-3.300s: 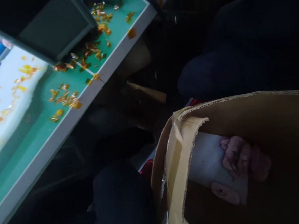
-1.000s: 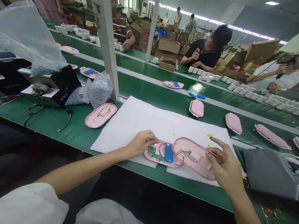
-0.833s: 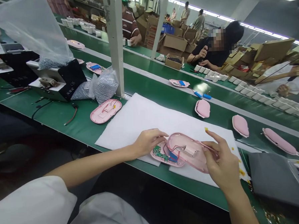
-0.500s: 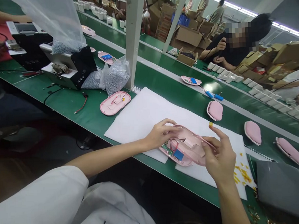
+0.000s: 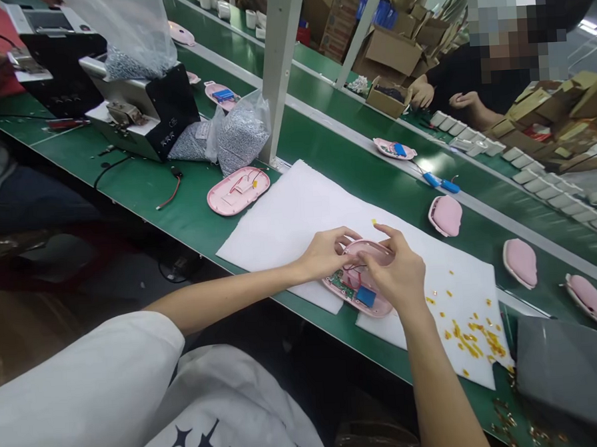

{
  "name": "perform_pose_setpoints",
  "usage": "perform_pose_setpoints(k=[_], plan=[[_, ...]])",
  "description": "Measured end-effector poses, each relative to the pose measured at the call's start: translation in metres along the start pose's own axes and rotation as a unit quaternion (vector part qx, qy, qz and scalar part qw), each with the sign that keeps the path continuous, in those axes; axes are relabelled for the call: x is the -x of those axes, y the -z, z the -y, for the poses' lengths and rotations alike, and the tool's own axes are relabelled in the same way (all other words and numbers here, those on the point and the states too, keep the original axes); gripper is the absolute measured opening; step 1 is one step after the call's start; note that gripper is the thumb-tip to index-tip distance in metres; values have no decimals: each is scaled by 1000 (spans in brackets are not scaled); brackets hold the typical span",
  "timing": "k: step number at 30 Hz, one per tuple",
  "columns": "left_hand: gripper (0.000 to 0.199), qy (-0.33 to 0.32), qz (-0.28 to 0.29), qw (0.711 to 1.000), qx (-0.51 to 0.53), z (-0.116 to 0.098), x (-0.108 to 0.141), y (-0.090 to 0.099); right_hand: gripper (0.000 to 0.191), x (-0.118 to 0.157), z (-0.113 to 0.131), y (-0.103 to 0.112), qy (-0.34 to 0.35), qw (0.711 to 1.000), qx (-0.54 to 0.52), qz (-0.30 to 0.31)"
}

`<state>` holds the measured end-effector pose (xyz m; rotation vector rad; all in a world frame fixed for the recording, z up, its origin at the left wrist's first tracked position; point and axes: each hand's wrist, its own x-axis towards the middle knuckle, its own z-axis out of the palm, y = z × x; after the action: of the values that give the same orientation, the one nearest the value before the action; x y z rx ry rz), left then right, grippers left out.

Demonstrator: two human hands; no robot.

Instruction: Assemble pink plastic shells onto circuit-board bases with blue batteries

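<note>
My left hand (image 5: 325, 254) and my right hand (image 5: 393, 265) meet over a pink plastic shell (image 5: 380, 307) lying on a white foam sheet (image 5: 287, 207). A matching pink lid (image 5: 370, 251) sits tilted above the shell, with the fingers of both hands on it. Below the lid, a green circuit board (image 5: 342, 285) and a blue battery (image 5: 366, 296) show inside the shell, joined by thin wires. My right hand hides much of the shell. Small amber tape bits (image 5: 469, 338) lie on the foam to the right.
An open pink shell (image 5: 238, 190) lies beyond the foam, and closed pink cases (image 5: 445, 216) line the green conveyor on the right. A grey box (image 5: 569, 376) stands at lower right. A white post (image 5: 278, 71), pellet bags (image 5: 241, 136) and a black machine (image 5: 145, 108) stand ahead.
The pink lid has swung in over the shell and now covers most of it. My hands have drawn closer together, and the view has shifted, bringing more amber bits into sight.
</note>
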<state>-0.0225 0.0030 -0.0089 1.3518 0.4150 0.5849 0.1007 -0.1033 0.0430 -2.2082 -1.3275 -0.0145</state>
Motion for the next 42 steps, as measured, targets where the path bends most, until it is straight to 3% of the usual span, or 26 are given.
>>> perform_pose_setpoints(k=[5,10,16,24,27,30,32,34,37,40,42], plan=[[18,5,47,998,-42,0,-8,7,48,-6,-5,-2,-14,998,-61,2],[21,30,44,996,-73,0,-11,14,22,-12,-6,13,65,983,-170,12],[22,37,29,997,-68,2,-11,14,26,-12,-4,9,140,988,-13,63],[21,26,43,998,-44,4,-11,13,21,-12,-3,-6,180,978,97,45],[20,16,37,998,-47,3,-9,13,22,-13,3,-7,144,981,130,18],[17,14,26,997,-72,2,-4,15,33,-22,4,1,6,991,135,17],[17,9,22,995,-94,0,-1,17,44,-31,0,9,-88,990,89,71],[21,4,16,993,-116,-1,-2,18,41,-40,-6,18,-118,983,2,139],[22,-28,55,988,-144,-7,-5,19,25,-39,-10,26,-54,987,-85,128],[33,-73,124,973,-182,-16,-2,22,13,-11,-7,30,71,996,-50,37],[37,-108,162,953,-232,-22,-1,32,17,15,-5,25,155,987,9,-36]])
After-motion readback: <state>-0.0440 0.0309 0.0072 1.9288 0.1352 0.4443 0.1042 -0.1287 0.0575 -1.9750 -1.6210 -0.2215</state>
